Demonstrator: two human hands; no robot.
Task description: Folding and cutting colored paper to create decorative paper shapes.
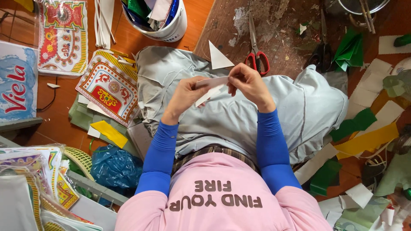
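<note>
Presently, the left hand [185, 95] and right hand [247, 82] pinch a white paper strip [212, 87] between them above the grey cloth [239, 115]; uneven pulling could likely tear or crease it.

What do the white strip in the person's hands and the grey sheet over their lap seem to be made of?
The white strip, pinched between the left hand and right hand, looks like matte paper or thin card: it folds with crisp edges. The grey sheet looks like soft woven cloth, judging by its loose wrinkles and seams.
</note>
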